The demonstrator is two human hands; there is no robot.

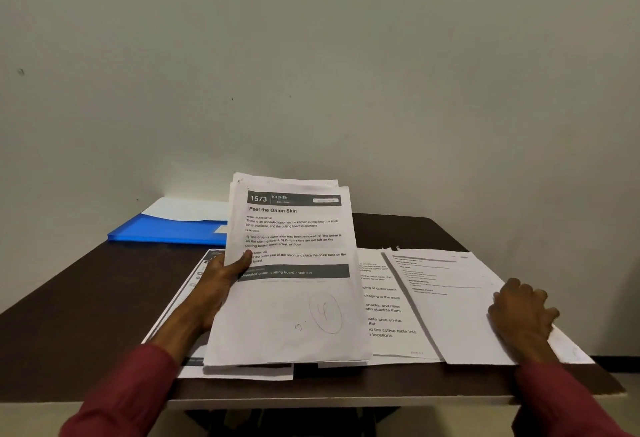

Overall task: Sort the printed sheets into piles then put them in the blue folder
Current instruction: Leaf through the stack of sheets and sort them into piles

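The stack of sheets (291, 280) hides the fingers of the left hand (221, 284); only the thumb shows on the front page. The pages behind show only their top edges. The stack also covers the right end of the blue folder (166, 228) and the left part of the middle sheet (384, 312), so its lines are cut. The print on the right sheet (446, 284) is too small to read. The fingertips of the right hand (523, 315) are tucked under, so whether it grips cannot be told.
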